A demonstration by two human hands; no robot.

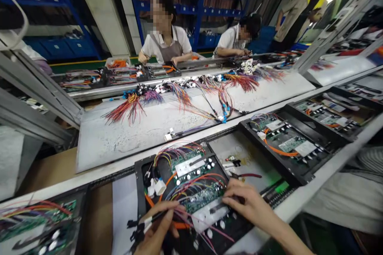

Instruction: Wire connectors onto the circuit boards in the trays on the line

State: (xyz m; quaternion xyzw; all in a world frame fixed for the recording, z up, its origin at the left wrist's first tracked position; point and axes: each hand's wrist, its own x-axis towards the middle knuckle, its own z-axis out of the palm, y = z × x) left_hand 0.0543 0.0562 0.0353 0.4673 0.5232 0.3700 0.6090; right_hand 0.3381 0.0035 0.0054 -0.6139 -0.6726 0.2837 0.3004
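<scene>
My left hand point(158, 227) is closed around a bundle of thin pink and purple wires point(206, 227), with black connectors point(136, 227) sticking out on its left side. The loose wire ends trail right across a black tray point(185, 243). In this tray lie green circuit boards point(203, 199) with a pale metal plate point(209, 217), white-topped capacitors and coloured wires. My right hand point(251, 203) reaches in from the right, fingertips pressed together at the board's right edge. Whatever they pinch is too small to make out. An orange cable point(181, 225) runs beneath the left hand's wires.
Red-handled pliers point(248, 175) lie just beyond my right hand. Similar trays stand right point(287, 139) and lower left point(44, 227) along the line. Sorted wire bundles point(128, 105) cover a sloped white shelf point(119, 139) ahead. Two co-workers point(167, 42) sit across from me; metal posts frame the bench.
</scene>
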